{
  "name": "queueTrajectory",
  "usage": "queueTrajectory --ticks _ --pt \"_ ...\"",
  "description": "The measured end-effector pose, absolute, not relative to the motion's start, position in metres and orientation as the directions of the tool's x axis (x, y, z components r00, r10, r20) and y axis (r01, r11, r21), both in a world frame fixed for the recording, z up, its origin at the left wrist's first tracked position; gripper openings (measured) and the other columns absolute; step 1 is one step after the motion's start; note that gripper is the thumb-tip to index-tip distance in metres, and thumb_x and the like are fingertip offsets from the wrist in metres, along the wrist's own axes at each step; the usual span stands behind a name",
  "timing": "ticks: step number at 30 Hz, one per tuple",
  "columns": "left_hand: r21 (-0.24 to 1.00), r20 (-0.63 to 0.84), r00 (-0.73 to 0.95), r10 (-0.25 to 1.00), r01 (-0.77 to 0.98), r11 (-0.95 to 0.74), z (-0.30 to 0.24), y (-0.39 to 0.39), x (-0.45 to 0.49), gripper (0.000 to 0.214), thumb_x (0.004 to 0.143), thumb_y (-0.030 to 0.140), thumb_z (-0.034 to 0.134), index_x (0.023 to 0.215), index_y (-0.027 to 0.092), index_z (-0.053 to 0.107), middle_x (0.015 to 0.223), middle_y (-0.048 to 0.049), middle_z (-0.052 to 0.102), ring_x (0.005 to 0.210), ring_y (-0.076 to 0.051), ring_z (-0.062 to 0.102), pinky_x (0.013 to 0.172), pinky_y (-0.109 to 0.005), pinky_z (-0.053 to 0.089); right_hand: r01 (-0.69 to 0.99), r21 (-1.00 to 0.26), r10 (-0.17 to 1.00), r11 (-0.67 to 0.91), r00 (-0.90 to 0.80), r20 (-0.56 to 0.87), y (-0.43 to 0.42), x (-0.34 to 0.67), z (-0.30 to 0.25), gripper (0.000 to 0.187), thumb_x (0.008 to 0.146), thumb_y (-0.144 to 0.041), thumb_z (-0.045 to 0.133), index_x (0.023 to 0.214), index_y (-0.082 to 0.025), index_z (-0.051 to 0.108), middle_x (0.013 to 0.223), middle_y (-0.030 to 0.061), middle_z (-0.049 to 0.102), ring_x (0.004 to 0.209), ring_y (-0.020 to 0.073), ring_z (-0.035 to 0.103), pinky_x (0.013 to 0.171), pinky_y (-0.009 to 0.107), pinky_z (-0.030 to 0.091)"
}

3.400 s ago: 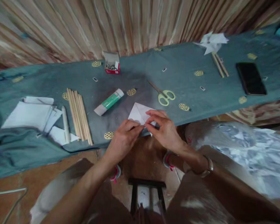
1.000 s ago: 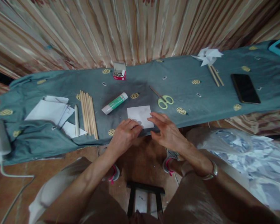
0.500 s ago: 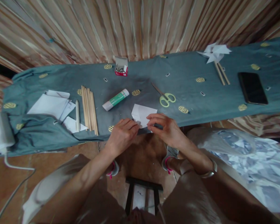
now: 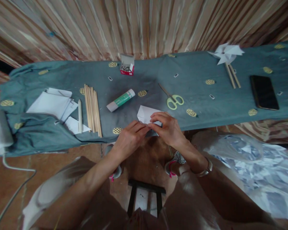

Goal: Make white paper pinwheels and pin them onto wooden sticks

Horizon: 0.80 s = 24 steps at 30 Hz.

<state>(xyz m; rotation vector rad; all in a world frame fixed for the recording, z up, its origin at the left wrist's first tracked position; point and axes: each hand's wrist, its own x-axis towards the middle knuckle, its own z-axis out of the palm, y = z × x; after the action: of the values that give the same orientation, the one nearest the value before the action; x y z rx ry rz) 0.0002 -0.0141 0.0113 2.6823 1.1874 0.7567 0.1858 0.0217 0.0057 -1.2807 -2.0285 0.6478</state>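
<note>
A small white paper square (image 4: 146, 113) lies near the front edge of the table covered in grey-blue cloth (image 4: 62, 76). My left hand (image 4: 130, 138) and my right hand (image 4: 166, 128) meet over its near corner, fingers curled and pinching the paper, folding it. Much of the sheet is hidden under my fingers. A glue stick (image 4: 121, 100) lies just beyond on the left, yellow-handled scissors (image 4: 172, 99) beyond on the right.
Wooden sticks (image 4: 92, 109), a white pen (image 4: 80, 115) and loose white sheets (image 4: 51, 104) lie at the left. A red box of pins (image 4: 127, 68) stands at the back. A paper pinwheel (image 4: 227, 52) and a black phone (image 4: 264, 92) are at right. A bag of scraps (image 4: 252, 159) sits below.
The paper lay flat a second ago with my right hand spread on it. Both hands have since closed on its near edge and lifted a corner inward.
</note>
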Motion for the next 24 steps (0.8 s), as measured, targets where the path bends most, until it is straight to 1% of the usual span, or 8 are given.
queueTrajectory --ticks 4,8,16,20,24 --pt "0.342 0.365 0.555 0.748 0.667 -0.662 0.011 -0.013 0.000 0.016 0.091 0.011 0.057 0.103 0.013 0.067 0.097 -0.0085 0.071 0.088 -0.019 0.063 0.075 -0.032 0.058 0.617 -0.692 0.925 0.375 -0.292 0.242 0.017 0.188 0.005 0.007 0.083 -0.025 0.066 0.079 -0.020 0.068 0.102 0.0089 0.073 0.100 0.0251 0.067 0.090 0.044 0.052" --pt "0.329 0.372 0.546 0.751 0.679 -0.657 0.008 -0.013 0.000 0.015 0.092 0.012 0.057 0.102 0.013 0.067 0.096 -0.0085 0.070 0.088 -0.020 0.063 0.075 -0.032 0.058 0.621 -0.700 0.934 0.352 -0.285 0.216 0.013 0.194 0.007 0.006 0.084 -0.022 0.064 0.084 -0.020 0.070 0.108 0.0082 0.072 0.104 0.0249 0.066 0.093 0.045 0.051" --pt "0.320 0.385 0.550 0.741 0.674 -0.666 0.009 -0.013 0.001 0.018 0.090 0.012 0.059 0.107 0.014 0.068 0.096 -0.0083 0.071 0.089 -0.019 0.063 0.074 -0.031 0.058 0.615 -0.715 0.941 0.332 -0.266 0.208 0.009 0.192 0.005 0.012 0.085 -0.017 0.060 0.079 -0.020 0.069 0.108 0.0086 0.071 0.103 0.0242 0.065 0.092 0.043 0.051" --pt "0.307 0.401 0.555 0.729 0.668 -0.678 0.009 -0.012 0.001 0.016 0.090 0.012 0.059 0.104 0.014 0.069 0.096 -0.0079 0.071 0.087 -0.019 0.064 0.073 -0.029 0.058 0.599 -0.732 0.944 0.325 -0.254 0.212 0.009 0.190 0.004 0.013 0.085 -0.018 0.059 0.077 -0.021 0.068 0.107 0.0080 0.071 0.103 0.0241 0.064 0.094 0.044 0.050" --pt "0.362 0.426 0.509 0.748 0.662 -0.656 0.004 -0.011 0.003 0.015 0.091 0.014 0.059 0.100 0.014 0.070 0.094 -0.0076 0.072 0.086 -0.018 0.065 0.073 -0.029 0.058 0.591 -0.739 0.945 0.322 -0.254 0.208 0.009 0.190 0.004 0.013 0.086 -0.019 0.059 0.078 -0.022 0.068 0.107 0.0076 0.071 0.103 0.0243 0.065 0.094 0.044 0.050"
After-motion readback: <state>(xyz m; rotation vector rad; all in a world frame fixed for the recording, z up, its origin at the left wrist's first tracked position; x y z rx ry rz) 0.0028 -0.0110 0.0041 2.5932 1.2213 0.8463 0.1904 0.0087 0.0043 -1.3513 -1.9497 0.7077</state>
